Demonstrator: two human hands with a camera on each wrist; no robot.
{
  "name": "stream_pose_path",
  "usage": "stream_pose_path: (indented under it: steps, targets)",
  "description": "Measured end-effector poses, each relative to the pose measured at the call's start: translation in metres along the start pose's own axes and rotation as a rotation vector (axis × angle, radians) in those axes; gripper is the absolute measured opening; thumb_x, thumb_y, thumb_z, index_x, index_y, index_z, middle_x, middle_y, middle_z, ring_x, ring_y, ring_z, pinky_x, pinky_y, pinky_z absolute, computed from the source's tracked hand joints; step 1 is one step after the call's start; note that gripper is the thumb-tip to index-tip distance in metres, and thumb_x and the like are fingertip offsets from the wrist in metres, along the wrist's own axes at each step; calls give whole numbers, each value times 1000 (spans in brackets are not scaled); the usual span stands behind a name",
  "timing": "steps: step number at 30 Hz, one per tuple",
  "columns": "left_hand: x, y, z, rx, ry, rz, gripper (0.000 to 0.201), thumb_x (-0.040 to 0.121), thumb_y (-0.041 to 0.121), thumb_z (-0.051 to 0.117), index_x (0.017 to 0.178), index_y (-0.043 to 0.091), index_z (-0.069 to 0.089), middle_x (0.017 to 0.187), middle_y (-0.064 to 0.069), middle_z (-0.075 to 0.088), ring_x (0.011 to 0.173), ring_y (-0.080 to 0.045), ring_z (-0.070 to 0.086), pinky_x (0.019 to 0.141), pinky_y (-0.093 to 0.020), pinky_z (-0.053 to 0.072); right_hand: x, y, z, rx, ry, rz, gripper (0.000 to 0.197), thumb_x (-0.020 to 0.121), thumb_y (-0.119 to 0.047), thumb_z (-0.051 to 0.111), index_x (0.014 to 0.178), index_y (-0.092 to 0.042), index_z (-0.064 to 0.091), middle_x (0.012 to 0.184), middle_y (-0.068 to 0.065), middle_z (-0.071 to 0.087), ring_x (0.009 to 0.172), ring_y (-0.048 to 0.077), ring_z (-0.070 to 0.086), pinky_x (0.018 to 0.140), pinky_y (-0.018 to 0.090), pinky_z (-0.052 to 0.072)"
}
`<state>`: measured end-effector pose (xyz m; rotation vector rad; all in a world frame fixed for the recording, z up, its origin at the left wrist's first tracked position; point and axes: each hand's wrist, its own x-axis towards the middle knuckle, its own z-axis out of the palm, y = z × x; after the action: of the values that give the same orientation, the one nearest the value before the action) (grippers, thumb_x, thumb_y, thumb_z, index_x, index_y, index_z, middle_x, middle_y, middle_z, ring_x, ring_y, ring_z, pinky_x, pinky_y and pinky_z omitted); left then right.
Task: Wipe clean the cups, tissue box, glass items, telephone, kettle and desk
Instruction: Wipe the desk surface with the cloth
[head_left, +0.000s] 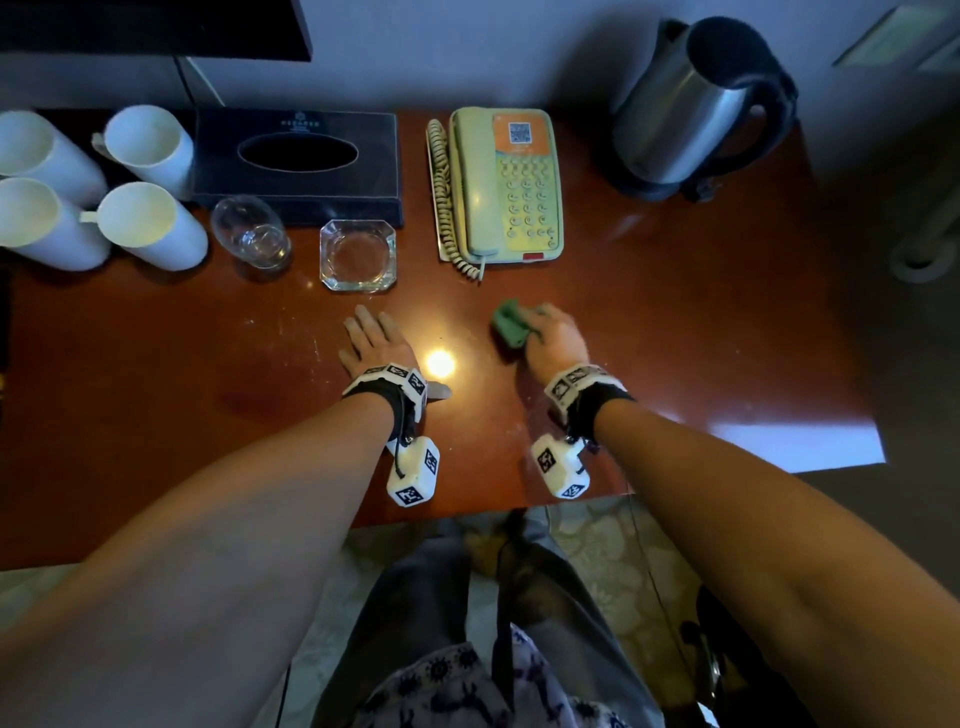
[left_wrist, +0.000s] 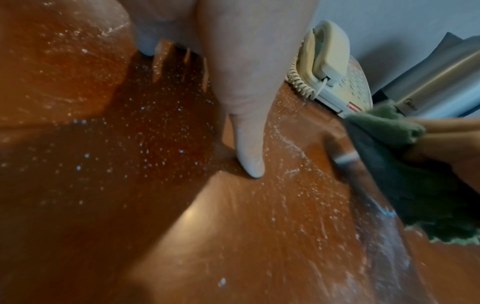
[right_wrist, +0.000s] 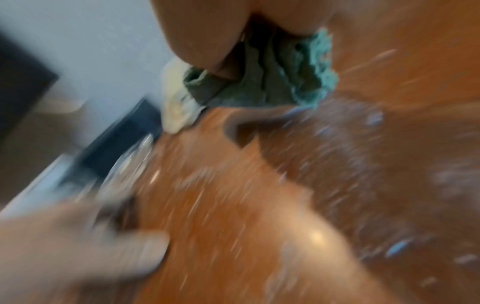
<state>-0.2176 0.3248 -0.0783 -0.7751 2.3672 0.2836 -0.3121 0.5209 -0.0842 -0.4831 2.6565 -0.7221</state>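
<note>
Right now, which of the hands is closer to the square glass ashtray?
The left hand. It lies flat on the desk just in front of the glass ashtray; the right hand, gripping the green cloth, sits farther off, below the telephone.

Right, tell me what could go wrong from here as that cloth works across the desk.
1. The right hand grips the cloth just in front of the phone; a forward stroke could snag the coiled cord.
2. The ashtray and tumbler stand just beyond the flat left hand; a wide sweep might knock them.
3. White specks cover the desk; wiping may only smear them around.
</note>
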Motion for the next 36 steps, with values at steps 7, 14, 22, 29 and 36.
stream_pose_path:
  steps: [7, 14, 22, 29, 36]
  targets:
    - [-19, 3, 12, 47, -77, 85, 156, 56, 72, 83, 154, 5, -18, 159, -25, -28, 149, -41, -21, 122, -57, 3, -29, 86, -68, -75, 191, 496, 61, 88, 5, 36, 142, -22, 50, 134, 8, 43, 120, 35, 39, 102, 35, 35]
    - [-14, 7, 15, 65, -59, 80, 159, 53, 72, 84, 154, 3, -18, 158, -27, -28, 149, -43, -20, 122, -60, 4, -43, 84, -44, -141, 45, 542, 66, 88, 0, 35, 148, -27, 40, 137, 6, 43, 119, 37, 46, 98, 36, 40]
    - [-14, 4, 17, 53, -33, 98, 160, 51, 75, 83, 155, 4, -16, 160, -26, -23, 150, -42, -16, 122, -58, 9, -26, -36, 35, -195, -210, 65, 65, 90, -4, 43, 147, -34, 35, 137, -1, 46, 117, 30, 49, 95, 44, 50]
    - [-39, -8, 24, 73, -110, 112, 159, 53, 75, 82, 154, 6, -21, 160, -21, -28, 150, -39, -21, 121, -60, 3, -47, -21, 4, 79, -11, 160, 52, 95, -10, 39, 142, -31, 50, 133, 8, 53, 120, 30, 52, 98, 28, 41]
    - [-60, -4, 44, 118, -113, 158, 158, 53, 72, 84, 155, 10, -20, 160, -18, -31, 149, -40, -21, 121, -62, 6, -104, 93, -59, 11, 172, 671, 60, 93, -3, 31, 148, -23, 40, 138, 8, 41, 125, 35, 43, 103, 42, 41]
